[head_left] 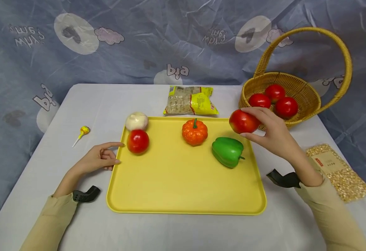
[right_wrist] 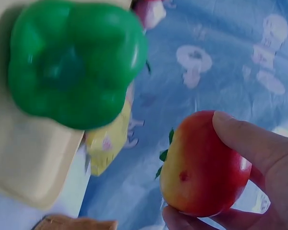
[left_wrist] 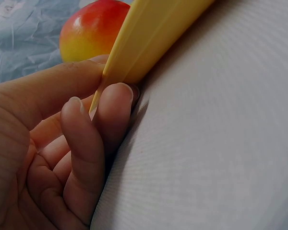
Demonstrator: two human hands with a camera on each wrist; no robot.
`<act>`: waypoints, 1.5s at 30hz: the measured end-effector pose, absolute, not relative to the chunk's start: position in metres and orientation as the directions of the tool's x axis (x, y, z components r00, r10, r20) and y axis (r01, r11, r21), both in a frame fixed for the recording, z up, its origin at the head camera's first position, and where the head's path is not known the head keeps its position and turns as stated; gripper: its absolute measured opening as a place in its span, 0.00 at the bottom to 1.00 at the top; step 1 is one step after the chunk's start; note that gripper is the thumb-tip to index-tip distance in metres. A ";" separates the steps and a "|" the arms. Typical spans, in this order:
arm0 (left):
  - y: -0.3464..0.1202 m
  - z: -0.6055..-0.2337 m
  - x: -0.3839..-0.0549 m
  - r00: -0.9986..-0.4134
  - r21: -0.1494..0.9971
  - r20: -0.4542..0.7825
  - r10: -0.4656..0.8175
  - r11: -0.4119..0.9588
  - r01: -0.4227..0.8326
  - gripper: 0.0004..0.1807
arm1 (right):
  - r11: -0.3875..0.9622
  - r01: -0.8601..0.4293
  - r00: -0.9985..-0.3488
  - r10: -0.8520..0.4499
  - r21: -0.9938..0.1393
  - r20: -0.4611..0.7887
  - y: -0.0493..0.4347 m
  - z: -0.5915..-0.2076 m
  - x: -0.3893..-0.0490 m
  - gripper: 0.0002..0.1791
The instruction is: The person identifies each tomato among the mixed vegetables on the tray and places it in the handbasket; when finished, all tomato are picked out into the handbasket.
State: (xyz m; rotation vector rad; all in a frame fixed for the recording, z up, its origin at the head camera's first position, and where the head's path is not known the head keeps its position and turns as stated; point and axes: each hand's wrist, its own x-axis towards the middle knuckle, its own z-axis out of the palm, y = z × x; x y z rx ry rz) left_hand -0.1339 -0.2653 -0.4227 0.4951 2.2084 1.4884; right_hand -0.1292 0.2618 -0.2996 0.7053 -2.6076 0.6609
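My right hand [head_left: 274, 134] grips a red tomato [head_left: 243, 121] above the right edge of the yellow tray [head_left: 183, 188], just in front of the basket. Green leaves and a yellowish base show on this tomato [right_wrist: 204, 165] in the right wrist view. Below it on the tray lies a green bell pepper [head_left: 228, 151]. At the tray's left rim, my left hand [head_left: 98, 157] pinches the edge, with fingers on both sides of it in the left wrist view. Close by, another tomato [head_left: 137, 142] sits beside a white bulb-like vegetable [head_left: 136, 121]. A small orange pumpkin [head_left: 194, 132] stands near the back rim.
A wicker basket [head_left: 308, 89] with a tall handle holds 3 tomatoes at the back right. Behind the tray lies a yellow and clear packet [head_left: 190, 101]. A bag of corn kernels [head_left: 343, 174] rests at the right, a lollipop [head_left: 81, 134] at the left.
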 end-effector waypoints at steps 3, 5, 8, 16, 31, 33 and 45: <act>-0.266 -0.423 -0.134 -0.844 0.935 -0.144 0.517 0.351 0.056 0.33 | 0.788 -0.503 -0.831 -0.327 -0.355 0.450 0.270 -0.299 -0.139 0.40; -0.265 -0.423 -0.135 -0.843 0.936 -0.146 0.518 0.349 0.052 0.33 | 0.799 -0.468 -0.850 -0.289 -0.378 0.440 0.277 -0.299 -0.147 0.39; -0.265 -0.422 -0.136 -0.843 0.935 -0.155 0.515 0.352 0.043 0.34 | 0.813 -0.392 -0.888 -0.214 -0.430 0.407 0.289 -0.300 -0.160 0.38; -0.264 -0.421 -0.136 -0.836 0.938 -0.155 0.526 0.345 0.043 0.34 | 0.838 -0.185 -0.959 -0.040 -0.513 0.280 0.320 -0.313 -0.187 0.35; -0.266 -0.422 -0.135 -0.837 0.939 -0.137 0.529 0.339 0.061 0.33 | 0.892 -0.017 -1.000 -0.011 -0.452 0.017 0.348 -0.332 -0.226 0.40; -0.266 -0.423 -0.135 -0.836 0.940 -0.134 0.532 0.336 0.063 0.33 | 0.892 0.006 -1.000 0.003 -0.452 -0.007 0.352 -0.335 -0.232 0.40; -0.265 -0.421 -0.134 -0.834 0.944 -0.126 0.537 0.324 0.066 0.32 | 0.898 0.041 -0.997 0.010 -0.437 -0.072 0.362 -0.338 -0.251 0.44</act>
